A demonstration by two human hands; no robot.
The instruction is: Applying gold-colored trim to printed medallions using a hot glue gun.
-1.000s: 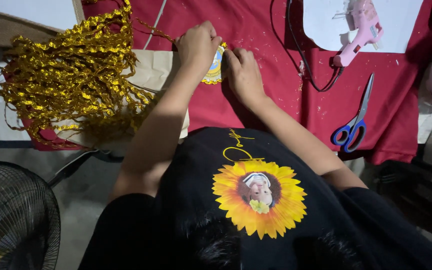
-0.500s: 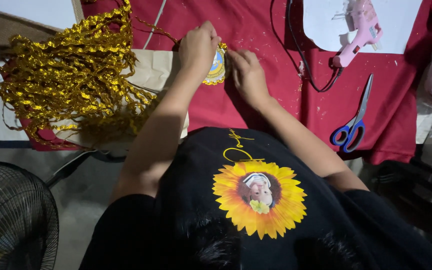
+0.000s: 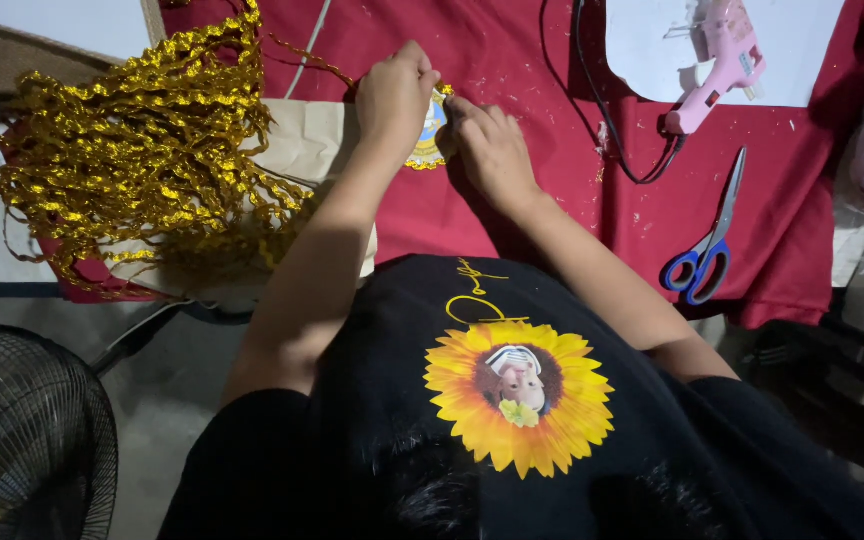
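Head view looks down on both hands pressed together over a small round medallion (image 3: pixel 430 128) with a gold scalloped edge, lying on the red tablecloth (image 3: pixel 512 60). My left hand (image 3: pixel 394 95) is curled closed on the medallion's left half, covering most of it; the right hand (image 3: pixel 492 150) pinches its edge from about four o'clock, fingers bent. The medallion peeks out between them, roughly equally near both, its long axis impossible to judge. At nine o'clock of the grip lies a heap of gold ribbon trim (image 3: pixel 142 150); at two o'clock a pink glue gun (image 3: pixel 717 70); at four o'clock blue-handled scissors (image 3: pixel 704 245).
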